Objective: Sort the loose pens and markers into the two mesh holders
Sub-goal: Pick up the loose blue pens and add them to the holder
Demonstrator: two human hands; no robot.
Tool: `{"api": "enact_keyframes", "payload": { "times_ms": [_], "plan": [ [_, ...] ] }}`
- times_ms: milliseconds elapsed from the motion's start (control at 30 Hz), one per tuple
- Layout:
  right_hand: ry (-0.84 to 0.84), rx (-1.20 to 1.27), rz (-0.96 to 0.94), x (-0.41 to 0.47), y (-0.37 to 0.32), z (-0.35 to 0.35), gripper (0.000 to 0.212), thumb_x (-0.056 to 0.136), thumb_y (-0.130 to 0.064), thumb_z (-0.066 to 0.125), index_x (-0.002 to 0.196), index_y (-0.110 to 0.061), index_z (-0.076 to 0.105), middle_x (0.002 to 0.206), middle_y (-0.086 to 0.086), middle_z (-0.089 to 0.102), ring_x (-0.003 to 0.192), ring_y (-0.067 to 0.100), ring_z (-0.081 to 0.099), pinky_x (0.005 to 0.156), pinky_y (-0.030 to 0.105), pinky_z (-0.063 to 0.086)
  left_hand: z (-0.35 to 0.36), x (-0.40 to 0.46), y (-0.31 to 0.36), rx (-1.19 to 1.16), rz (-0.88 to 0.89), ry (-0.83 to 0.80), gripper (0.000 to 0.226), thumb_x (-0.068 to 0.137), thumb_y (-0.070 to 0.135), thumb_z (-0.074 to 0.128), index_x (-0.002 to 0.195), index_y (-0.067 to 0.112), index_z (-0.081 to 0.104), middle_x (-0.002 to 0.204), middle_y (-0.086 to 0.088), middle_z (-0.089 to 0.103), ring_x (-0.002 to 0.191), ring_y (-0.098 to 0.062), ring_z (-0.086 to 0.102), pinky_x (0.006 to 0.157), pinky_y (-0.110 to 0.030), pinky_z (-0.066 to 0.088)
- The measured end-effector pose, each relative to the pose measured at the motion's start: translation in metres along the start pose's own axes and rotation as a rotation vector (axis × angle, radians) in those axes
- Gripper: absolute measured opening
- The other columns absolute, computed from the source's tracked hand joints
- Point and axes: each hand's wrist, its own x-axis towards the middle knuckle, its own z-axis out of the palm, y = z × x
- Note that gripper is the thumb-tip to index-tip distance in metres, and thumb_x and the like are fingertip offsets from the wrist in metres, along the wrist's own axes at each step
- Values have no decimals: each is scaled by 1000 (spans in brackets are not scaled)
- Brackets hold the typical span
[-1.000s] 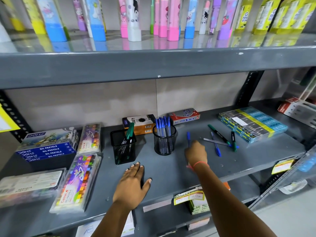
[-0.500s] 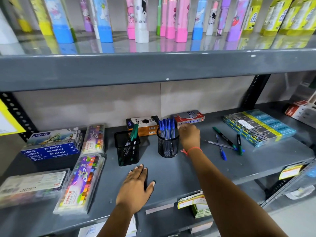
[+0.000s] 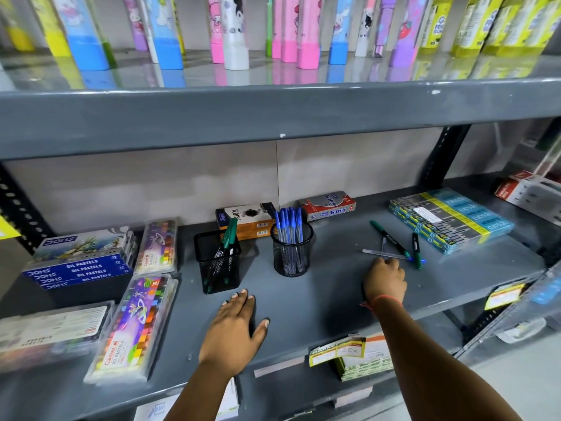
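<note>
A square black mesh holder (image 3: 217,262) with green markers in it stands mid-shelf. Right of it a round mesh holder (image 3: 291,253) is full of blue-capped pens. Further right lie the loose ones: a long green marker (image 3: 390,238), a shorter green marker (image 3: 416,249) and two clear blue pens (image 3: 379,253) crossed under them. My right hand (image 3: 384,279) reaches to this pile, fingertips at the near side of the blue pens, nothing lifted. My left hand (image 3: 233,326) lies flat, fingers spread, on the grey shelf (image 3: 328,299) in front of the square holder.
Oil pastel boxes (image 3: 82,262) and crayon cases (image 3: 136,323) fill the left of the shelf. Two small boxes (image 3: 329,205) stand behind the holders, a stack of blue-yellow packs (image 3: 449,218) at the right. An upper shelf (image 3: 273,117) overhangs closely.
My right hand carried a blue pen to the round holder, left it there, and has come back right to the loose pens, empty. My left hand stayed flat on the shelf.
</note>
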Motion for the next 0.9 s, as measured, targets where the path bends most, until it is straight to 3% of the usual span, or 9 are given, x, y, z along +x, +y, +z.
{"api": "enact_keyframes", "payload": {
  "times_ms": [133,267,333,467,667,800,900],
  "plan": [
    [-24,60,-72,-9,-5,4,32,93,0,36,124,-1,47,125,25,44,115,44,45,95,48,44,0,0,0,-4,-6,2,63,93,53,34,145,20,21,158,0,13,144,-14,10,117,-27,4],
    [16,258,-91,-23,-16,8,26,84,9,38,107,4,50,115,30,50,106,45,50,87,47,46,-1,0,1,-10,-6,0,63,93,52,34,145,19,21,158,0,14,144,-14,10,117,-27,3],
    [83,435,-66,-27,-24,2,21,82,8,42,100,6,52,109,33,54,99,46,53,83,47,45,-1,-1,1,-3,-6,-3,63,93,52,33,145,19,20,158,0,13,145,-14,9,117,-26,2],
    [251,705,-108,-25,-53,-32,27,82,8,45,106,3,56,110,29,55,98,42,54,81,39,41,0,0,0,12,-7,-8,64,93,54,31,146,19,19,158,0,13,145,-14,9,116,-26,1],
    [476,881,-355,-21,-101,-89,27,86,8,50,109,1,61,114,26,54,93,34,59,79,25,37,0,0,1,18,-12,-6,64,93,54,31,145,19,20,158,0,13,145,-14,9,116,-26,2],
    [395,863,-442,-17,-125,-92,27,85,8,51,109,1,61,114,26,55,88,39,62,81,42,46,1,1,0,24,-7,-3,64,93,54,32,145,19,21,158,-1,14,144,-15,11,117,-28,3],
    [226,655,-517,-13,-133,-74,29,85,7,50,110,1,62,116,27,58,92,42,61,78,46,51,2,1,-1,31,-8,-1,64,93,54,31,145,19,21,158,-1,14,144,-15,11,117,-28,3]
  ]
}}
